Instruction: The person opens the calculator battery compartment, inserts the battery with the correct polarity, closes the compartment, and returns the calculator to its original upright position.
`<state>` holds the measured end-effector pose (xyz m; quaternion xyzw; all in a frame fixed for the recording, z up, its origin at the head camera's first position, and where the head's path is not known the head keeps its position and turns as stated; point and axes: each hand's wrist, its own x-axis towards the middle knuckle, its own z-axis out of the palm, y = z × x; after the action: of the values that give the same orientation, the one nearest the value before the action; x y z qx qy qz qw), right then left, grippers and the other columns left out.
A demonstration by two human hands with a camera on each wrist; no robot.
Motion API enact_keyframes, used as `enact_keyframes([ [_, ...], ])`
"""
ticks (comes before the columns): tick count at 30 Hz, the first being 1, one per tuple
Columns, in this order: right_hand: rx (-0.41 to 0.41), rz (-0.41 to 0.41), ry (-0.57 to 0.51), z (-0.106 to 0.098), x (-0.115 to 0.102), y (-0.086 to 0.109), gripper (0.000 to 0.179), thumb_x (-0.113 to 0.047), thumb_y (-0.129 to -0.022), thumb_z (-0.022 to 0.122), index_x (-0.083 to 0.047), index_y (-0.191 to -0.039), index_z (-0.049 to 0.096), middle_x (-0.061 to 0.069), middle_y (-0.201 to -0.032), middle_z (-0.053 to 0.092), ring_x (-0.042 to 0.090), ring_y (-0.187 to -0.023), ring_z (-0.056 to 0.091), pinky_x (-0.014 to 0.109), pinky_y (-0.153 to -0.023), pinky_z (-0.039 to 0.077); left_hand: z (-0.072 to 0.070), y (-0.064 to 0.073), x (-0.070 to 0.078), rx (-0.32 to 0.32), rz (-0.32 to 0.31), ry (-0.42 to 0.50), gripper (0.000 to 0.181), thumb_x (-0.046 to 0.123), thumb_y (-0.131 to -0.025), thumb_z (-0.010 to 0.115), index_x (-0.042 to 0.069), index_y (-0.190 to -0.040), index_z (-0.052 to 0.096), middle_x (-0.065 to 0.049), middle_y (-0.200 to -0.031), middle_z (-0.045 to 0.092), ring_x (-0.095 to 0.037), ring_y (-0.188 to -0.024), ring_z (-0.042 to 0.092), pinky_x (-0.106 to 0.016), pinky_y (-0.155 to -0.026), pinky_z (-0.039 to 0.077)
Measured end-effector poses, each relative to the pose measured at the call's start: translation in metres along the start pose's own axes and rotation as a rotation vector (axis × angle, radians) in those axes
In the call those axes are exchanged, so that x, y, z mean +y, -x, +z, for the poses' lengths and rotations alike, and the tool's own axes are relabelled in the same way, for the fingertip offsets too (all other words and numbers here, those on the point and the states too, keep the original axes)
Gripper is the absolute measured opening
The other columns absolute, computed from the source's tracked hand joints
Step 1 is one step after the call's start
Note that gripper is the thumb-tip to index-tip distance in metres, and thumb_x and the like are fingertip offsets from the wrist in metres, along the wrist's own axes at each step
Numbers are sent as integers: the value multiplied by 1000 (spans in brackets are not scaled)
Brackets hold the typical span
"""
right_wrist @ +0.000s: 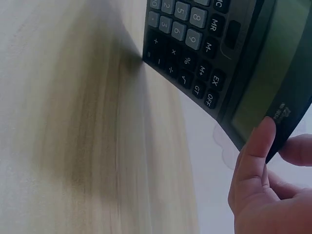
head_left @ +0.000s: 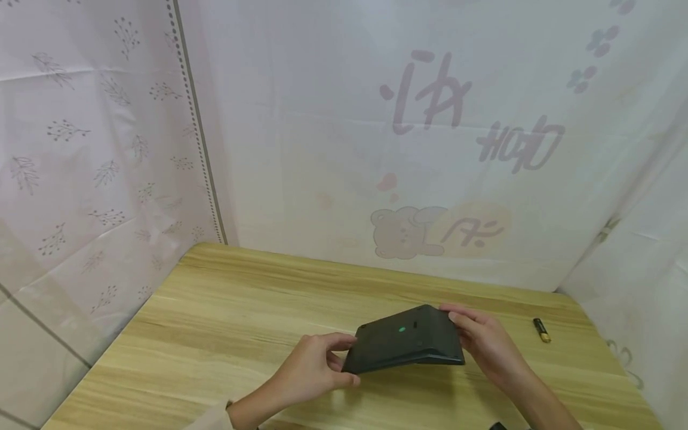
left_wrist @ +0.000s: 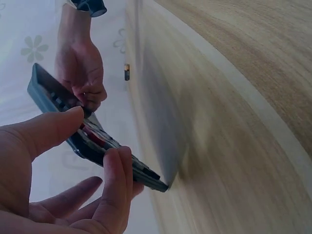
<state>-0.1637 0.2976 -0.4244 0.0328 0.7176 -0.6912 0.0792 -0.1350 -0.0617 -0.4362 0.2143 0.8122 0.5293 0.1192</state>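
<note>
A black calculator (head_left: 398, 343) is held tilted over the wooden table, its back with a small green dot towards the head view. Its grey and black keys (right_wrist: 187, 44) and the display (right_wrist: 265, 68) show in the right wrist view. My left hand (head_left: 314, 367) pinches one end of it between thumb and fingers. At the display end, my right hand (head_left: 491, 346) grips the edge. In the left wrist view the calculator (left_wrist: 90, 144) is seen nearly edge-on, with one corner close to the tabletop; whether they touch I cannot tell.
A black and gold battery (head_left: 541, 330) lies on the wooden table (head_left: 231, 316), to the right of my right hand. Pale printed curtains (head_left: 301, 149) hang behind the table and along its left and right sides.
</note>
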Motion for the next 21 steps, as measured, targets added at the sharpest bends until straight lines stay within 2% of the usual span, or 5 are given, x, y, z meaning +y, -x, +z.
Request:
enact_keyframes([
  [6,-40,30,91,1,7,-1,46,-11,-117,55,14,-156,51,2,-123,75,14,-101,74,32,-86,62,1,-1,-6,-22,-33,48,78,12,-79,99,-5,-147,65,-26,-130,75,-9,-79,76,-25,-74,62],
  [10,-76,38,120,2,12,-2,51,-9,-118,51,17,-160,41,14,-138,71,12,-106,75,33,-87,63,3,-1,-10,-30,-64,41,81,10,-77,99,-4,-148,63,-26,-129,75,-9,-78,75,-26,-74,61],
  [13,-86,47,137,2,14,-2,52,-9,-117,51,18,-160,39,20,-142,69,13,-106,76,34,-88,64,5,-1,-12,-30,-81,9,81,12,-77,100,-2,-148,64,-24,-129,75,-9,-78,73,-26,-73,60],
  [18,-85,60,175,3,16,-2,53,-10,-117,51,17,-161,39,19,-136,72,16,-103,76,35,-86,63,6,0,-14,-34,-91,-14,87,14,-77,100,-2,-153,60,-23,-129,76,-8,-81,72,-27,-75,60],
  [21,-72,72,203,3,17,-2,55,-10,-115,53,17,-161,38,15,-127,75,18,-101,75,36,-84,63,7,0,-16,-37,-93,-9,92,13,-77,99,-4,-157,55,-24,-129,75,-8,-83,73,-28,-75,60],
])
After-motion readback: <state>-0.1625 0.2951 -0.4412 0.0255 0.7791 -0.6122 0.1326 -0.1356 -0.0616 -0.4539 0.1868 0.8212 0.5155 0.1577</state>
